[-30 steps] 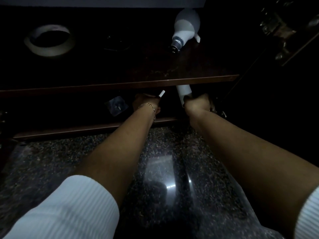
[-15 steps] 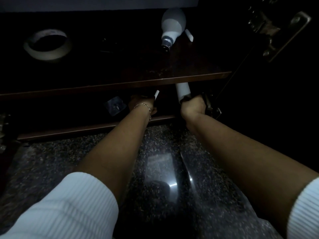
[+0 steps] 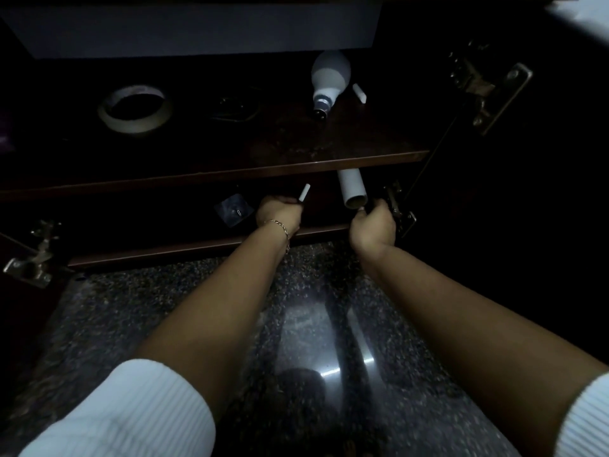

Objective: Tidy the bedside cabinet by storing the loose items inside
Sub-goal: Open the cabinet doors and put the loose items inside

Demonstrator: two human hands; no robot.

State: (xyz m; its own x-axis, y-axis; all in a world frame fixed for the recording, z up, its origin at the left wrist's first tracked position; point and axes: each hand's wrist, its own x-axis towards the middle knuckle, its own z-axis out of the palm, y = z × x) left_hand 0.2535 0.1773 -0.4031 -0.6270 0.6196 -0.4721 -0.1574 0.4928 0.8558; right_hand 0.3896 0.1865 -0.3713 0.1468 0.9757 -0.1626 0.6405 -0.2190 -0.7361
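Observation:
The dark wooden bedside cabinet (image 3: 211, 173) stands with its doors swung wide. Both my hands reach into the lower compartment. My left hand (image 3: 280, 214) is closed around a small white stick (image 3: 304, 193) that pokes up out of the fist. A white tube (image 3: 352, 191) lies in the compartment under the shelf edge, its open end facing me. My right hand (image 3: 374, 225) sits just below that end, with one fingertip at the rim and no fingers wrapped around the tube. A dark squarish plug-like item (image 3: 234, 211) rests left of my left hand.
On the upper shelf lie a roll of tape (image 3: 135, 108), a dark object (image 3: 235, 108), a white light bulb (image 3: 328, 84) and a small white piece (image 3: 359, 93). Door hinges stick out at right (image 3: 491, 90), lower right (image 3: 398, 209) and lower left (image 3: 31, 262). The speckled polished floor (image 3: 306, 324) lies below.
My right hand gripped the tube's near end before; now the end is bare and the hand sits just below it. The view tilted, showing more of the shelf and hinges.

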